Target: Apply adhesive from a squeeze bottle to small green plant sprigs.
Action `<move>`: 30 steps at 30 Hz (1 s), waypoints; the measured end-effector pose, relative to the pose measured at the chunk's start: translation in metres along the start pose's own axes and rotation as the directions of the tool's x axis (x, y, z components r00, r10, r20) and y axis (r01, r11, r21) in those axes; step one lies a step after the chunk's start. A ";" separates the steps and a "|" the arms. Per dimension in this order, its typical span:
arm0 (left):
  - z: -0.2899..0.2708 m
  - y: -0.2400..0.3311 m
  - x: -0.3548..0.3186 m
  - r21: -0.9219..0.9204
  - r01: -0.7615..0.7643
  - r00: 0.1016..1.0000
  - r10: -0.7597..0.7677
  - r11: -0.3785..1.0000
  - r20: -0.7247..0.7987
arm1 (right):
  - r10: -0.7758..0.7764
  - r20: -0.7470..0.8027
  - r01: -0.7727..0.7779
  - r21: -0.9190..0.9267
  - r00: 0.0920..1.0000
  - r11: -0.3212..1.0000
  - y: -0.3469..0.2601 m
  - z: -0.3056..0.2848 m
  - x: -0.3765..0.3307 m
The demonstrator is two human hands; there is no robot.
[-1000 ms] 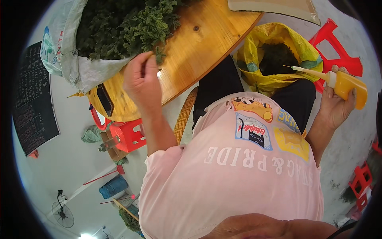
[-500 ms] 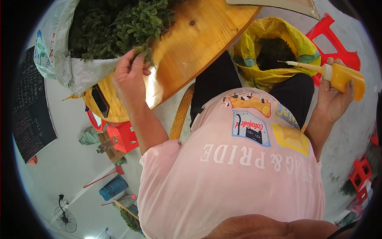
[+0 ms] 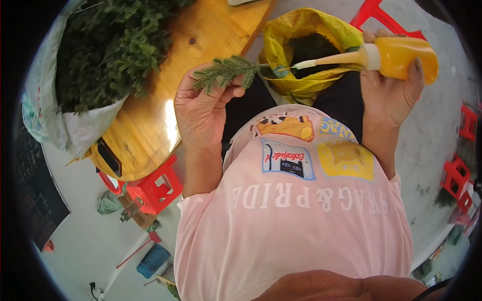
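My left hand [image 3: 203, 113] grips a small green leafy sprig [image 3: 226, 71] by its stem, held out over my lap in front of my pink shirt. My right hand [image 3: 389, 88] is closed around a yellow squeeze bottle [image 3: 396, 56] lying sideways. Its long white nozzle [image 3: 326, 61] points left, and its tip almost touches the cut end of the sprig. Behind both hands sits a yellow bag [image 3: 306, 45] holding dark soil.
A round wooden table [image 3: 160, 110] lies at my left with a white sack [image 3: 60, 130] full of green sprigs [image 3: 110, 50] on it. Red plastic stools [image 3: 155, 190] stand below the table, and more red stools [image 3: 459, 175] at far right. The floor is grey concrete.
My left hand has come away from the sack on the table with a sprig and moved right. My right hand swung the bottle's nozzle toward the sprig.
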State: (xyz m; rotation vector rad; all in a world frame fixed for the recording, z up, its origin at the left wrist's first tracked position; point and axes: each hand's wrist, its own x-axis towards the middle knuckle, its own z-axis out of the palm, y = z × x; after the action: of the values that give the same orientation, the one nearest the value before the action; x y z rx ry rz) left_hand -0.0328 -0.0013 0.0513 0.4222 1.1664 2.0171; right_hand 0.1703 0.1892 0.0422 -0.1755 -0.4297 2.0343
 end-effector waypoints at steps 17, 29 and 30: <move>0.036 -0.026 0.001 -0.085 0.305 0.952 -0.305 0.949 0.007 | -0.093 -0.074 0.074 -0.226 0.993 0.971 0.026 0.031 -0.004; 0.038 -0.029 0.004 -0.060 0.337 0.941 -0.336 0.940 0.034 | -0.056 0.047 0.068 -0.343 0.997 0.937 0.025 0.029 -0.001; 0.038 -0.030 0.004 -0.060 0.338 0.941 -0.337 0.939 0.035 | -0.028 0.108 0.065 -0.352 0.994 0.934 0.024 0.026 0.000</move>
State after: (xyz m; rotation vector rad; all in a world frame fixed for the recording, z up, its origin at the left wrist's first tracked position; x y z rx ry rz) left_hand 0.0008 0.0331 0.0462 0.1959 1.0733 1.7398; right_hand 0.1427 0.1730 0.0573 -0.2799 -0.8588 1.9096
